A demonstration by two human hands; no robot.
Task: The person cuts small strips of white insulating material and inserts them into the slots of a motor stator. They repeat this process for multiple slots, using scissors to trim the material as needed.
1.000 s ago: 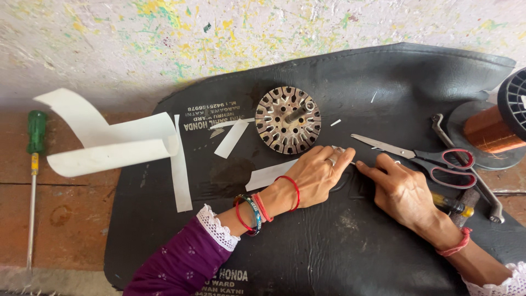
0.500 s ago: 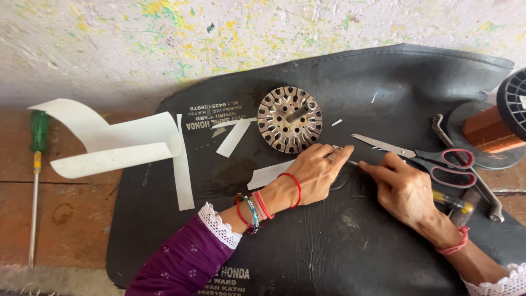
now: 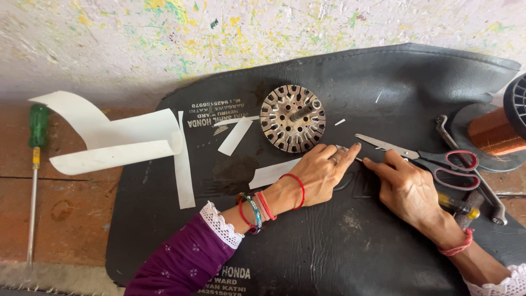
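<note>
Down near the middle of the black mat [image 3: 383,71], both hands are pressing flat against a white paper strip [image 3: 271,174] that is lying just below the round slotted metal core [image 3: 292,118]. The left hand [image 3: 316,172] is lying palm down over the strip's right end, fingers stretched out and close together, so only the strip's left part is showing beside the wrist with its red and coloured bangles. The right hand [image 3: 406,185] is coming in from the right, its forefinger pointing left and nearly meeting the left fingertips; whether it is pinching anything there is too small to tell, and neither hand is gripping a tool. Scissors with red handles [image 3: 433,157] are lying open just above the right hand, touching neither hand. Toward the mat's right edge a spool of copper wire [image 3: 496,129] is sitting, with a metal spanner [image 3: 471,164] beside it. At the mat's left edge larger curled sheets of white paper [image 3: 115,140] are overhanging onto the wooden bench [image 3: 66,208], where a green-handled screwdriver [image 3: 35,159] is lying well apart from both hands.
</note>
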